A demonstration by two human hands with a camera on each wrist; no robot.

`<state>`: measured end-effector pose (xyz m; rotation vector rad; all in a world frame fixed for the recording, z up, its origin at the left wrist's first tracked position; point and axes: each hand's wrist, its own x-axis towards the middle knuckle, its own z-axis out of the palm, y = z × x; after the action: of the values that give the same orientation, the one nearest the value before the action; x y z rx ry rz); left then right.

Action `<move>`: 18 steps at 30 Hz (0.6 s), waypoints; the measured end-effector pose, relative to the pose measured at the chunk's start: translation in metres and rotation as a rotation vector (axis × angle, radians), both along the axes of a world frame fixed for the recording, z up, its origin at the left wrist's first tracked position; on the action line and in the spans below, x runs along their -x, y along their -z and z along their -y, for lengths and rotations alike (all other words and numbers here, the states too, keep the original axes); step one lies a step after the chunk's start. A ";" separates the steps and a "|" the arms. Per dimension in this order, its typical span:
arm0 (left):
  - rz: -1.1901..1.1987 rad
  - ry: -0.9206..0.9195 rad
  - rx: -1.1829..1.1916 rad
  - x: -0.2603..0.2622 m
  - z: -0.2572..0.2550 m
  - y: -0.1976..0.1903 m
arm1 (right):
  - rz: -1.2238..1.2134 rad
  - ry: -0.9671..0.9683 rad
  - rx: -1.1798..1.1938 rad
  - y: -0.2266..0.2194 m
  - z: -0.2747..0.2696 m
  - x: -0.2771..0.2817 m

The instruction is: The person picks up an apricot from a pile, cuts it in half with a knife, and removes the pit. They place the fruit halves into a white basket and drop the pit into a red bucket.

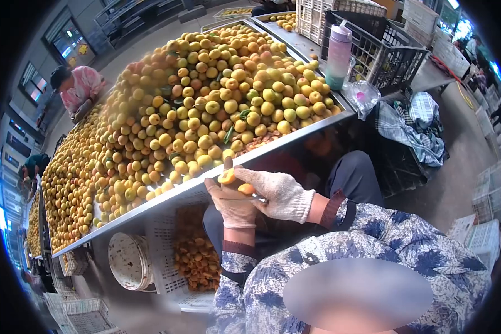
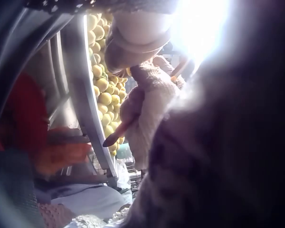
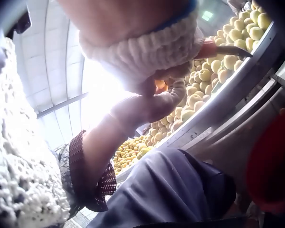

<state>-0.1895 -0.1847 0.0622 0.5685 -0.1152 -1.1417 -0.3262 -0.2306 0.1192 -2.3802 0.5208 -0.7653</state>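
White knit covers the right hand (image 1: 278, 192), whose fingers curl round a knife (image 3: 221, 50), its curved blade jutting past the grip. Close against it, the left hand (image 1: 231, 205) pinches an orange fruit half (image 1: 226, 176) at its fingertips. Another orange piece (image 1: 246, 189) shows just under the right fingers; which hand holds it, I cannot tell. Right beyond the grip runs a metal table edge (image 1: 300, 136), and past that rises a heap of yellow fruit (image 1: 211, 106). Below the grip, to the left, a white crate (image 1: 161, 245) holds cut fruit (image 1: 197, 256), with a bucket (image 1: 129, 261) farther left. Beyond the grip, to the right, stands a bottle (image 1: 338, 55) beside a black crate (image 1: 398, 64).
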 end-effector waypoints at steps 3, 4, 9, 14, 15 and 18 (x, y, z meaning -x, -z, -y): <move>-0.121 0.115 0.119 -0.005 -0.005 -0.003 | 0.054 -0.094 -0.183 0.005 0.004 -0.002; -0.118 0.075 0.061 0.002 -0.004 -0.020 | 0.159 -0.083 -0.397 0.008 0.006 -0.001; -0.056 0.199 0.094 0.007 -0.009 -0.020 | 0.666 0.050 -1.219 -0.039 0.024 0.013; 0.107 0.310 -0.043 0.028 -0.007 -0.021 | 0.914 0.057 -1.227 -0.067 0.038 0.016; 0.115 0.319 -0.090 0.034 -0.006 -0.022 | 0.941 0.044 -1.195 -0.068 0.039 0.015; 0.122 0.450 -0.082 0.046 -0.006 -0.022 | 0.977 0.059 -1.153 -0.071 0.036 0.014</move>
<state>-0.2357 -0.1786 0.0842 0.7067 -0.3146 -1.5531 -0.3407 -0.2668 0.1905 -0.7962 0.4086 -1.1115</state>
